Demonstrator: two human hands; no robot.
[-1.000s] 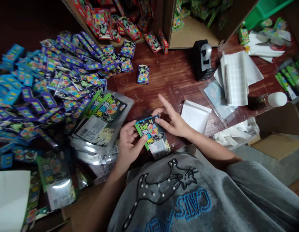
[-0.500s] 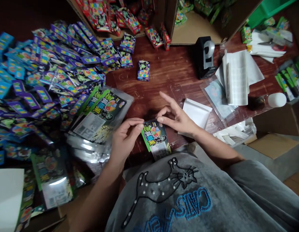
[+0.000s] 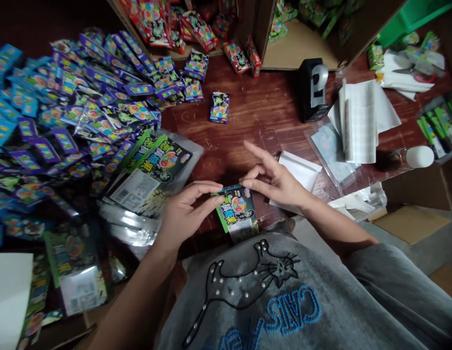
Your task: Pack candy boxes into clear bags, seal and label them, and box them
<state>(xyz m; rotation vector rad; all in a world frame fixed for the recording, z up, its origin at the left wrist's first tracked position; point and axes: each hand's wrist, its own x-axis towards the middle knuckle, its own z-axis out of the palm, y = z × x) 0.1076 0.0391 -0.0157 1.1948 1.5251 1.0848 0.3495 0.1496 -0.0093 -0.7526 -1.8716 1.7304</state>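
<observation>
A black and green printed packet (image 3: 236,209) with a pale label lies at the table's front edge, against my shirt. My left hand (image 3: 191,209) is closed on its upper left corner, thumb on the front face. At the upper right corner my right hand (image 3: 275,182) pinches the packet with thumb and bent fingers, its index finger stretched out. A narrow blue strip shows along the packet's top edge between the hands; what it belongs to I cannot make out. Beside my left hand lies a stack of similar packets (image 3: 162,160). One small purple box (image 3: 219,107) lies farther back.
Purple boxes (image 3: 112,78) and blue boxes (image 3: 7,63) are heaped at left. Cartons with red boxes (image 3: 200,31) and green boxes (image 3: 279,29) stand at the back. A tape dispenser (image 3: 309,95), paper sheets (image 3: 360,121), a white-capped bottle (image 3: 419,156) and scissors (image 3: 426,77) are at right.
A blue strip now shows at the packet's top edge between my hands. My left thumb has slid slightly lower on the packet's face, and the view has shifted a little.
</observation>
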